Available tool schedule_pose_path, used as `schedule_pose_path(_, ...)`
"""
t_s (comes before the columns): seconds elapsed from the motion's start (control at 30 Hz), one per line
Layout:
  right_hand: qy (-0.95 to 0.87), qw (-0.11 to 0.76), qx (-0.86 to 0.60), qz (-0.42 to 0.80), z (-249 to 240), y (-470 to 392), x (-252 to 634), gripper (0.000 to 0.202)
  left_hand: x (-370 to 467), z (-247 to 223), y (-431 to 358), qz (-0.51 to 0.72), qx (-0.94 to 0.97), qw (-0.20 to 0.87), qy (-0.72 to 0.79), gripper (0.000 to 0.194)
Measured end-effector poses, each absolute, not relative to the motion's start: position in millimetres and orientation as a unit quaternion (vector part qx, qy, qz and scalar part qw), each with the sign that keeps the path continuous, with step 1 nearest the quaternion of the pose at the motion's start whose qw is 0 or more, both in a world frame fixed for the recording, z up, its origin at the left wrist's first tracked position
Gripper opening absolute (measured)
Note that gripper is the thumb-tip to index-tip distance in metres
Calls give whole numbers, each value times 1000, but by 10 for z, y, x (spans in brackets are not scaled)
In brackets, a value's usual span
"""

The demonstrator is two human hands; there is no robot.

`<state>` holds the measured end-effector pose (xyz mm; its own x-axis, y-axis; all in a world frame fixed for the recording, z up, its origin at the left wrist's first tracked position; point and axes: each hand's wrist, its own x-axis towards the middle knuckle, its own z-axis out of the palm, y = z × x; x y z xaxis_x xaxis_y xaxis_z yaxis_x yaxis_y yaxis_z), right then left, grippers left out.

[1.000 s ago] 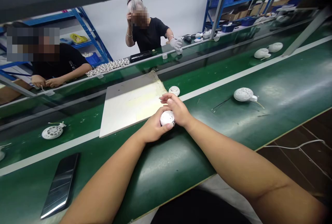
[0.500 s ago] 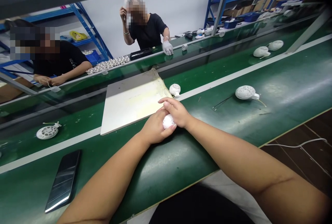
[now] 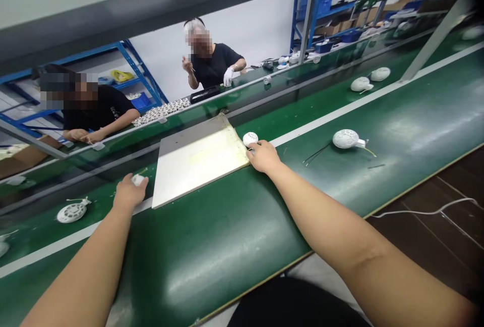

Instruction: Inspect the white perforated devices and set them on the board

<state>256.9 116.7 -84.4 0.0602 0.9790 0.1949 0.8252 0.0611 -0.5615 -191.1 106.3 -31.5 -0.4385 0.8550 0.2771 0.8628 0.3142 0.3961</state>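
Hands apart: left hand [image 3: 129,193] grips white part [image 3: 138,179], its orientation hidden.

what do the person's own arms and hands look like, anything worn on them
Both forearms are bare as far as the view shows, with no sleeves in sight. The left hand and right hand wear no gloves. No watch, bracelet, ring or marking is visible on either.
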Motion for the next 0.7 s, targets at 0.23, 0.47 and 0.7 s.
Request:
schedule_pose_path(0.23, -640, 328, -683, 126, -826, 1173, 2648, 25, -1327, -343, 910, -319, -644, 54, -693, 60)
schedule_pose_path(0.47, -481, 588, -483, 436, -692, 1121, 2567, 20, -7, -136, 831, -529, -654, -277, -464, 45)
schedule_pose_path(0.7, -325, 489, -167, 792, -523, 586, 2099, 21, 469, -197, 702, -557, -626, -434, -331, 55)
